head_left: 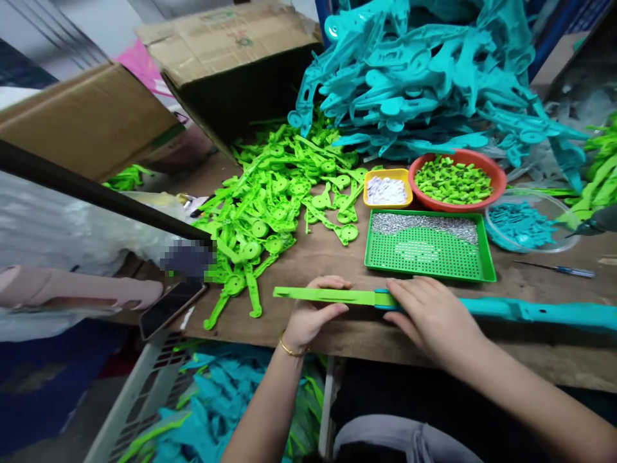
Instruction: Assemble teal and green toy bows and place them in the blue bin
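A long plastic piece lies along the table's near edge, green at its left part [318, 295] and teal at its right part [540, 312]. My left hand [311, 315] is pinched around the green part, thumb under and fingers over. My right hand [434, 318] lies over the joint where green meets teal, its fingers pressed down on it. A gold bangle sits on my left wrist.
Behind my hands is a green perforated tray of small screws [429, 246], a yellow dish [387, 190], a red bowl of green bits [456, 180] and a clear dish of teal bits [523, 225]. Green parts [270, 206] and teal parts [419, 83] are piled behind. A screwdriver [559, 269] lies right. Cardboard boxes [231, 58] stand at back left.
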A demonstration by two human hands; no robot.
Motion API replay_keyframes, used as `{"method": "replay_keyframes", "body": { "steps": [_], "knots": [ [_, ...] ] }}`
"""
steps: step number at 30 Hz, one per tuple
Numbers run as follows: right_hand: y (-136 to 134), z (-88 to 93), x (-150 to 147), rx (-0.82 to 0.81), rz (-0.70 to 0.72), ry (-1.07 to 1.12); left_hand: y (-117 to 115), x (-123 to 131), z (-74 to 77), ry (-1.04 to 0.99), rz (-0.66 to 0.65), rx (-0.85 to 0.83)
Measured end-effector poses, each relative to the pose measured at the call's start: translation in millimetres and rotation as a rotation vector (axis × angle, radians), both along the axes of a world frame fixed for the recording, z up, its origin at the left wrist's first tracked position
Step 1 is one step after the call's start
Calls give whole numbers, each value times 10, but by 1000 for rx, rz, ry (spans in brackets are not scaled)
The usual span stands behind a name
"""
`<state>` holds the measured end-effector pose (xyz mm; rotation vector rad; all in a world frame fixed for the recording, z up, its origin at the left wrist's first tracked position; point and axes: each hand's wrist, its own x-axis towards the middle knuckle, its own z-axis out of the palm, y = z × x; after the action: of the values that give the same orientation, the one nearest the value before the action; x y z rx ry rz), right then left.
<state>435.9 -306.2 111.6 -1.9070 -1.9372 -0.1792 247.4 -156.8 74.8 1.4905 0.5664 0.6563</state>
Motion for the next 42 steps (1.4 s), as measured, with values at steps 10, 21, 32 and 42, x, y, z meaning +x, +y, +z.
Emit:
{"method": "replay_keyframes", "body": {
  "steps": [10, 21, 32, 42],
  "knots": [
    [525, -44, -516, 87, 67, 263, 169, -294, 85, -78, 147, 51],
    [722, -114, -810, 211, 85, 721, 162, -271, 247, -134, 84, 136],
    [-1158, -292, 915, 68, -408, -218, 484, -534, 353, 120, 334, 165],
    [-739, 463, 304, 70, -147, -246, -476, 13, 912, 420, 43, 1297]
  ]
}}
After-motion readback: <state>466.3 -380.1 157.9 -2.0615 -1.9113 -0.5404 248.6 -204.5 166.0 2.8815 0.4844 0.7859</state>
